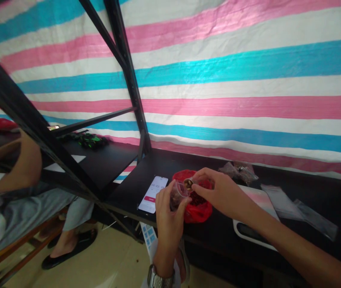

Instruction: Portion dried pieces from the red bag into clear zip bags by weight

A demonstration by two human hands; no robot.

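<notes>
My left hand is closed on a small clear zip bag, its mouth held apart at the top and some brownish contents inside. Between the fingers of my right hand is a small round cup with brownish-yellow bits in it, tilted at the bag's mouth. Beneath both hands sits a red plastic bag, rolled down and holding dark reddish pieces. What the bits are is too small to tell.
A phone showing a timer lies left of the red bag. To the right are a white scale, filled clear bags and flat clear bags. A black metal frame rises at left; another person sits beyond it.
</notes>
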